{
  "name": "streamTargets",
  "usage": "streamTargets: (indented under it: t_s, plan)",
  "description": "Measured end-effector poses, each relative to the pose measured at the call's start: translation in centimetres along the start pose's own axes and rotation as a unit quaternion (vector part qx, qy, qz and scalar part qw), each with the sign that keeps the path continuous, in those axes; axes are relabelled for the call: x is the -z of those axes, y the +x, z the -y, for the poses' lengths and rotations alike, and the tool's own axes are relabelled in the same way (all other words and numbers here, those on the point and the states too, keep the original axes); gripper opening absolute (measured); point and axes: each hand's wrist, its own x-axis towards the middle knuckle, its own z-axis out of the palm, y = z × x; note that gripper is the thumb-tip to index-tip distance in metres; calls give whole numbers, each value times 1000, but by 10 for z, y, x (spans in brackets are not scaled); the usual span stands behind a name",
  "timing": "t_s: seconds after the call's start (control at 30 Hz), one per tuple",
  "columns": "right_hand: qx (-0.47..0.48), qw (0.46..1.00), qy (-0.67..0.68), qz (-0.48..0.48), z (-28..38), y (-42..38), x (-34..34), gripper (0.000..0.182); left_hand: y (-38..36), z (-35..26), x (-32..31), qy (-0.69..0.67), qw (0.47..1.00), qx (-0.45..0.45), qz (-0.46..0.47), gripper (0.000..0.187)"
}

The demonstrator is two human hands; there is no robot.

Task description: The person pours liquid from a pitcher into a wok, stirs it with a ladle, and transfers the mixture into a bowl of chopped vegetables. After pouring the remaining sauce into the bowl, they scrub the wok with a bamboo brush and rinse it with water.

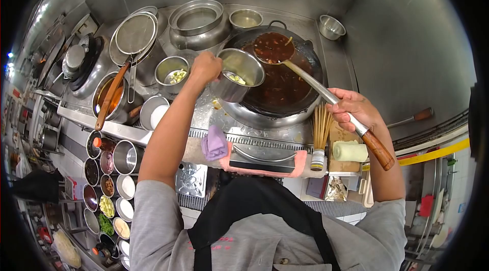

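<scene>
While tilted over wok (285, 93): steel bowl (237, 75) — light, rigid, slick; left hand (205, 66) clamps rim. Right hand (351, 109) fisted on ladle (305, 75) — grip wooden end.

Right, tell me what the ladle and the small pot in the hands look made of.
Ladle: shiny grey shaft and bowl, apparently steel; the brown grained end under the right hand looks like wood. Small pot, held tilted by the left hand: bright, reflective silver walls, likely stainless steel.
</scene>
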Motion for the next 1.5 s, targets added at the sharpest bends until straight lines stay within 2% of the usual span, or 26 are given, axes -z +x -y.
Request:
streamTargets:
  t_s: [0.17, 0.27, 0.37, 0.4, 0.47, 0.53, 0.6, 0.7, 0.77, 0.87, 0.97, 1.0, 1.07, 1.17, 1.2, 1.3, 1.33, 1.4, 1.43, 1.5]
  plan:
    - [5, 998, -62, 10, -11, 5, -26, 49, -14, 2, -4, -150, 988, 29, 11, 25]
    - [35, 979, -201, -5, -32, 12, -36, 63, -11, 22, -10, -224, 974, 28, 24, 20]
    - [79, 929, -359, -35, -52, 12, -35, 65, -17, 29, -6, -254, 966, 25, 41, 17]
    - [222, 855, -463, -71, -68, 18, -29, 63, -22, 28, -2, -260, 964, 25, 49, 16]
    - [387, 718, -573, -81, -77, 27, -20, 63, -28, 30, 2, -270, 961, 25, 61, 14]
    - [379, 728, -566, -80, -74, 21, -27, 63, -30, 35, 4, -275, 959, 25, 69, 14]
    - [193, 875, -438, -66, -64, 3, -42, 65, -33, 38, 4, -292, 954, 23, 64, 13]
    - [110, 974, -193, -32, -59, 5, -24, 69, -36, 40, 3, -321, 944, 24, 69, 12]
    - [110, 985, -120, -64, -60, 11, -5, 68, -37, 40, 3, -336, 938, 26, 74, 12]
    - [129, 972, -167, -106, -58, 26, 30, 65, -39, 42, 4, -356, 931, 24, 75, 13]
    - [92, 912, -341, -210, -70, 50, 71, 65, -44, 40, 5, -371, 925, 25, 72, 13]
    - [127, 848, -448, -254, -82, 61, 90, 65, -46, 39, 7, -367, 927, 33, 74, 13]
    - [185, 677, -636, -321, -106, 84, 122, 66, -48, 36, 9, -363, 927, 48, 77, 12]
    - [149, 656, -653, -347, -124, 99, 126, 62, -45, 41, 7, -377, 922, 41, 81, 13]
    - [197, 622, -677, -340, -129, 101, 118, 57, -46, 41, 8, -379, 921, 40, 80, 13]
    - [36, 843, -465, -267, -129, 102, 95, 51, -46, 40, 7, -386, 918, 36, 80, 13]
    - [9, 948, -267, -174, -131, 108, 101, 44, -46, 40, 7, -389, 917, 35, 81, 13]
    - [-15, 992, -42, -115, -122, 104, 99, 35, -46, 40, 7, -389, 917, 33, 82, 13]
    - [-27, 994, 71, -84, -117, 99, 96, 31, -45, 40, 6, -387, 918, 33, 81, 13]
    - [-38, 986, 155, -50, -112, 88, 90, 26, -45, 40, 6, -385, 919, 34, 83, 12]
